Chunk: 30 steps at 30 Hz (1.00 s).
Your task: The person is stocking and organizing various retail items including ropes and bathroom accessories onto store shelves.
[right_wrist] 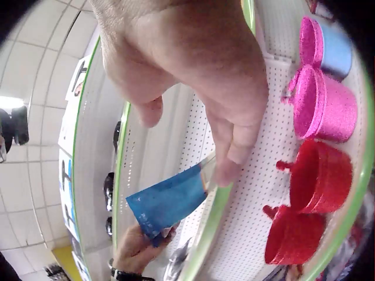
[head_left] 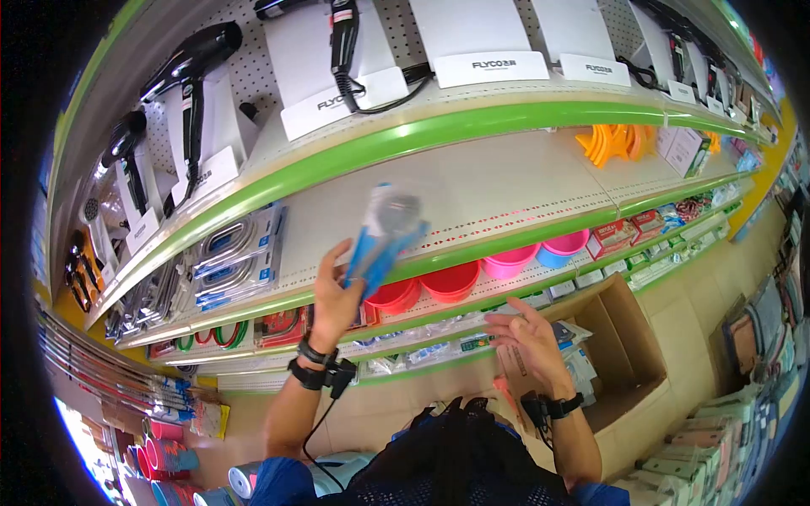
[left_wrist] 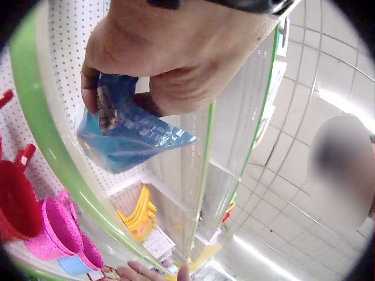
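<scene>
My left hand (head_left: pixel 337 302) pinches the lower end of a blue-and-clear plastic packet (head_left: pixel 376 253), raised in front of the middle shelf. A grey rounded shape shows through its upper part, blurred in the head view. From the left wrist, the thumb and fingers are curled round the gathered blue end of the packet (left_wrist: pixel 132 140). My right hand (head_left: pixel 533 341) holds nothing, its fingers spread and loosely bent in front of the lower shelves, beside an open cardboard box (head_left: pixel 629 337). In the right wrist view the packet (right_wrist: pixel 170 196) appears beyond the fingertips.
Hair dryers (head_left: pixel 192 63) stand on the top shelf (head_left: pixel 405 126). Packaged metal hoses (head_left: pixel 240 253) lie at the middle shelf's left, yellow hooked pieces (head_left: pixel 616 143) at its right. Red tubs (head_left: pixel 451 282) and pink tubs (head_left: pixel 510 261) sit below. Stacked goods (head_left: pixel 692 455) stand at the right.
</scene>
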### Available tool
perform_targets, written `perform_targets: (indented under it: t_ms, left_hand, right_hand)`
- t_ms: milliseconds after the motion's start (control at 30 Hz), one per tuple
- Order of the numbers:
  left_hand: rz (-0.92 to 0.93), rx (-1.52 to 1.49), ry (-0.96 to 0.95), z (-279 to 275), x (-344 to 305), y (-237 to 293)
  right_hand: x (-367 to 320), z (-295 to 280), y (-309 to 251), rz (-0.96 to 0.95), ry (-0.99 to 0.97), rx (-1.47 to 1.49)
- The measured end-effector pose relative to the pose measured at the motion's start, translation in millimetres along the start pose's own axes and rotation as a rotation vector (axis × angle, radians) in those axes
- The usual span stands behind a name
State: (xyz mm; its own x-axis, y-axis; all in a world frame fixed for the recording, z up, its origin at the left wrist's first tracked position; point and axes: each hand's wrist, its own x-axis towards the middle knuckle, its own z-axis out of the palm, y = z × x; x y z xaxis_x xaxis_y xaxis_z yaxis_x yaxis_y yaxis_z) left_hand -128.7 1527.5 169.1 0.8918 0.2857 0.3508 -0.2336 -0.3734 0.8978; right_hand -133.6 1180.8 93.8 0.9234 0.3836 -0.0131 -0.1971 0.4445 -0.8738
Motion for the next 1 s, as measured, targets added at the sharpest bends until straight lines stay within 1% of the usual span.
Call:
perform_targets:
  t_ms: [33,67,100,133,167,200,233,267,300,333,367,400,467,500,533,600,633,700,733,767,800,833,867,933,1000]
  left_hand:
    - [0.083,0.057,0.009,9.3,-7.2,5.9]
    - [0.165,0.113,0.014,18.5,-13.3,10.5]
    - [0.160,0.111,0.017,27.1,-18.9,18.4]
    - [0.264,0.157,-0.101,34.8,-24.9,27.9]
    - [0.365,0.202,-0.221,42.1,-31.8,36.2]
    - [0.357,0.197,-0.224,50.5,-40.8,43.5]
    - [0.397,0.240,-0.265,59.4,-50.5,50.1]
    - [0.444,0.281,-0.311,66.5,-57.3,53.2]
    - [0.447,0.274,-0.329,71.7,-63.5,53.5]
    - [0.528,0.281,-0.378,76.5,-69.4,53.2]
    - [0.612,0.283,-0.430,81.3,-73.2,53.2]
    - [0.617,0.268,-0.460,83.9,-76.3,55.8]
    - [0.465,0.145,-0.595,83.9,-79.4,60.5]
    - [0.553,0.288,-0.564,79.5,-74.1,54.4]
    - [0.603,0.405,-0.470,74.2,-65.7,49.7]
    - [0.483,0.424,-0.314,62.6,-38.1,32.1]
    - [0.513,0.507,-0.210,54.2,-21.7,13.3]
    - [0.461,0.557,-0.051,33.2,8.5,-22.6]
    - [0.451,0.610,0.014,25.8,20.2,-30.8]
    - [0.459,0.653,0.047,16.6,31.2,-44.1]
    - [0.458,0.651,0.029,10.2,38.5,-55.3]
    - [0.455,0.692,0.053,4.8,43.9,-65.3]
    - [0.454,0.734,0.077,2.9,46.2,-72.7]
    - [0.444,0.743,0.053,6.3,44.5,-78.8]
    - [0.409,0.804,0.083,12.1,43.6,-79.0]
  right_hand:
    - [5.5,6.7,-2.4,-0.012,-0.071,0.032]
    - [10.2,15.6,-4.0,-0.006,-0.073,0.029]
    - [15.2,25.6,-5.5,-0.023,-0.069,0.167]
    - [19.7,33.1,-7.6,-0.040,-0.063,0.306]
    - [25.0,38.1,-11.3,-0.032,-0.059,0.304]
    - [30.3,41.8,-15.9,0.019,-0.044,0.406]
    - [32.5,42.4,-18.6,0.065,-0.025,0.510]
    - [34.1,37.3,-16.1,0.058,-0.012,0.511]
    - [35.2,31.8,-13.3,-0.015,0.048,0.390]
    - [33.8,26.3,-11.4,-0.087,0.115,0.270]
    - [29.5,19.4,-11.0,-0.092,0.189,0.238]
    - [25.4,10.4,-13.1,-0.102,0.221,0.245]
    - [11.7,-13.8,-17.9,-0.130,0.290,0.152]
    - [0.6,-21.5,-28.3,-0.175,0.340,0.169]
    - [-10.3,-35.7,-32.5,-0.180,0.391,0.173]
    - [-39.9,-72.0,-38.4,-0.255,0.548,0.097]
    - [-56.2,-90.4,-38.7,-0.263,0.622,0.052]
    - [-88.7,-120.6,-37.7,-0.274,0.776,-0.035]
    - [-104.0,-137.3,-32.8,-0.264,0.863,-0.049]
    - [-118.3,-149.6,-29.6,-0.247,0.923,-0.072]
    - [-132.5,-161.9,-25.6,-0.228,0.980,-0.094]
    - [-146.7,-181.5,-15.2,-0.176,1.025,-0.130]
    - [-157.2,-198.8,-4.0,-0.169,1.038,-0.124]
    - [-174.3,-230.6,24.0,-0.081,1.121,-0.204]
    - [-185.8,-265.9,61.5,-0.083,1.165,-0.230]
